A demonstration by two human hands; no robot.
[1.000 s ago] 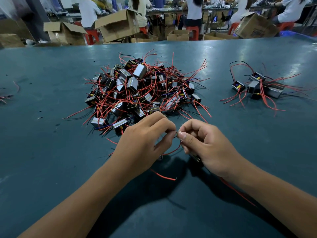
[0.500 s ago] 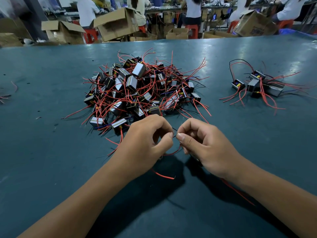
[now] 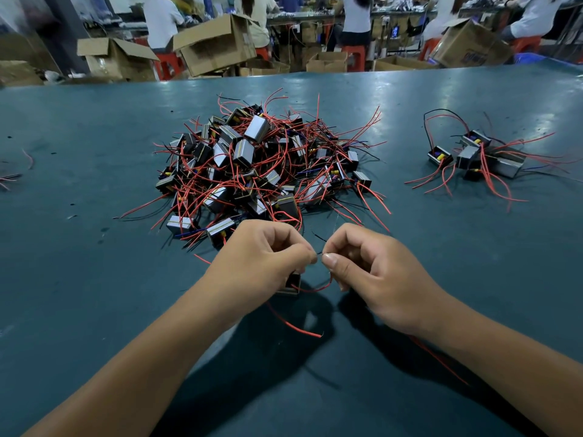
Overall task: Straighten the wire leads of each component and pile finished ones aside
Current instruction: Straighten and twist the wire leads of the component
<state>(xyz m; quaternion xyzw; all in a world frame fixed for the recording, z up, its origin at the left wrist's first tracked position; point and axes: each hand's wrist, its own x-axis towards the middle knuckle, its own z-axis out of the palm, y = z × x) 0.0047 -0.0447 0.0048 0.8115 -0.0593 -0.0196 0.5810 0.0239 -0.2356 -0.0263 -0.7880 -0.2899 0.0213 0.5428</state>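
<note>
Held 1 small component [image 3: 291, 283] under the curled left hand [image 3: 262, 263], just above the green table [image 3: 79, 279]. Pinched a thin dark lead [image 3: 319, 254] between left fingertips and the right hand [image 3: 372, 272], thumbs nearly touching. Trailed 1 red wire [image 3: 296, 326] from the component toward the body, its tip lying on the table. Lay just beyond the knuckles: the big tangled pile [image 3: 262, 165] of unsorted parts. Sat well apart at far right: a smaller finished pile [image 3: 479, 156].
</note>
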